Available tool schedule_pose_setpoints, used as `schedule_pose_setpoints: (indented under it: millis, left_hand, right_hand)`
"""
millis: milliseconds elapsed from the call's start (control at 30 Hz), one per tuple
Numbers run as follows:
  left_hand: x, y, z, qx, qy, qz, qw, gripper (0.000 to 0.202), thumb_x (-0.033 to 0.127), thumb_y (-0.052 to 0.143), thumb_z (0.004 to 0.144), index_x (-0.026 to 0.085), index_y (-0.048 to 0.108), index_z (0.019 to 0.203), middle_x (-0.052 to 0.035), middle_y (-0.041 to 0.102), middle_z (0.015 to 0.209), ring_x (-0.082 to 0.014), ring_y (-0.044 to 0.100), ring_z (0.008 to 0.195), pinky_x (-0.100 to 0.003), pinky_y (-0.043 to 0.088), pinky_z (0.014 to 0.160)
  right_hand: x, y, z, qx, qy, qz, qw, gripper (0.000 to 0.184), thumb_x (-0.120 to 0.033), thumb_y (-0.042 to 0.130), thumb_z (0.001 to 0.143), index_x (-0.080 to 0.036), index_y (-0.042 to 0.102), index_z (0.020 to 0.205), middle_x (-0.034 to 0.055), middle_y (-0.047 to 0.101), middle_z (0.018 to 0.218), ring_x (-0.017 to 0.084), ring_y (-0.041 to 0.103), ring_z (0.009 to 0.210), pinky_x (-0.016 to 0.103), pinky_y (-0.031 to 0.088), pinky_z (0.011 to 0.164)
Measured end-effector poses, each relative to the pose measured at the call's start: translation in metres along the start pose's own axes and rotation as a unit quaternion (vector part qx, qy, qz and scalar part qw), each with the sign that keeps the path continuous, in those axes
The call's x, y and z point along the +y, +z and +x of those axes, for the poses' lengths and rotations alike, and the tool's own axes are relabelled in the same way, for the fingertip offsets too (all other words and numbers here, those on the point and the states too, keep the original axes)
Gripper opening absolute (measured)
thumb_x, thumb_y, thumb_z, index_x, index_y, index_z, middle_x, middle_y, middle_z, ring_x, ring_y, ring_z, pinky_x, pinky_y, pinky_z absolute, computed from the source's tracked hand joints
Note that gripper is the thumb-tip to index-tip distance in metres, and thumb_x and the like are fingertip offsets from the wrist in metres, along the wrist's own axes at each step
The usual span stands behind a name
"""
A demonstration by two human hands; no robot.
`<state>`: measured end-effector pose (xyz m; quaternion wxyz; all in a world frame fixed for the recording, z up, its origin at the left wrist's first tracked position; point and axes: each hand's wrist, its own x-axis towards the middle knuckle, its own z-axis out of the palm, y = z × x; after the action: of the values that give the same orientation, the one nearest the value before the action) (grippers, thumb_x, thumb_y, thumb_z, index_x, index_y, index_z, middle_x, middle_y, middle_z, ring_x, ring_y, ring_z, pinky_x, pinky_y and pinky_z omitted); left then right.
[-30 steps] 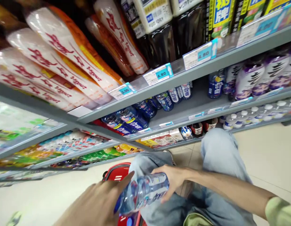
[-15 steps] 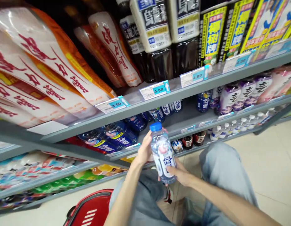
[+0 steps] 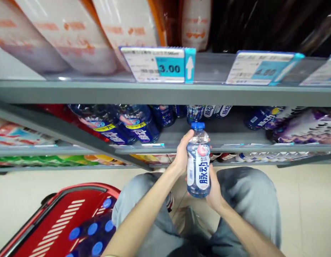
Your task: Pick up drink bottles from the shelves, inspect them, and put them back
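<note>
Both my hands hold one clear plastic drink bottle (image 3: 198, 164) with a blue cap and a white label, upright in front of my knees. My left hand (image 3: 183, 151) is closed around its upper left side, just under the neck. Lower down, my right hand (image 3: 214, 187) grips the bottle's right side near the base. Fingers of both hands are partly hidden behind it. Behind the bottle, several dark blue bottles (image 3: 140, 123) stand on the lower shelf (image 3: 168, 137) under the overhanging upper shelf.
At lower left a red shopping basket (image 3: 55, 217) holds several blue-capped bottles (image 3: 92, 229). The upper shelf edge (image 3: 208, 96) with price tags (image 3: 157, 66) juts out above my hands. Purple-labelled bottles (image 3: 307, 125) stand at right. My bent knees (image 3: 248, 200) flank the bottle.
My view has swung left and down, bringing more of the basket and its bottles into sight. The bottle stays in both hands, now turned with its label facing me more squarely.
</note>
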<state>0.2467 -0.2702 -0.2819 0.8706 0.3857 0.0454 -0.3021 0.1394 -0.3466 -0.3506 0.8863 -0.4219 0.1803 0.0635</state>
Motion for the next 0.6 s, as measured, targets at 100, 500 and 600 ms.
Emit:
schedule_pose_setpoints:
  millis: [100, 500, 600]
  left_hand:
    - [0.0, -0.008, 0.003, -0.007, 0.001, -0.026, 1.0, 0.052, 0.059, 0.064, 0.078, 0.012, 0.071, 0.1, -0.0091, 0.076, 0.082, -0.0224, 0.072, 0.069, -0.03, 0.055, 0.058]
    - [0.009, -0.015, -0.004, -0.046, 0.036, -0.022, 0.998, 0.049, 0.057, 0.059, 0.079, 0.012, 0.066, 0.097, -0.0104, 0.076, 0.086, -0.0237, 0.072, 0.073, -0.029, 0.054, 0.057]
    - [0.01, -0.019, -0.01, -0.044, 0.044, -0.021, 0.998, 0.05, 0.055, 0.059, 0.079, 0.012, 0.065, 0.103, -0.0105, 0.076, 0.086, -0.0251, 0.073, 0.074, -0.031, 0.055, 0.059]
  right_hand:
    - [0.004, -0.001, 0.003, 0.013, 0.002, -0.011, 1.0, 0.069, -0.078, 0.061, 0.078, -0.019, 0.071, 0.111, 0.0087, 0.078, 0.099, 0.032, 0.072, 0.1, 0.045, 0.061, 0.083]
    - [0.026, -0.016, 0.014, 0.029, -0.063, -0.099, 0.993, 0.063, -0.072, 0.054, 0.086, -0.018, 0.07, 0.113, 0.0061, 0.078, 0.091, 0.028, 0.074, 0.089, 0.04, 0.061, 0.077]
    - [0.024, -0.019, 0.013, 0.036, -0.072, -0.14, 0.987, 0.061, -0.07, 0.055, 0.086, -0.017, 0.071, 0.11, 0.006, 0.078, 0.087, 0.027, 0.073, 0.087, 0.038, 0.06, 0.075]
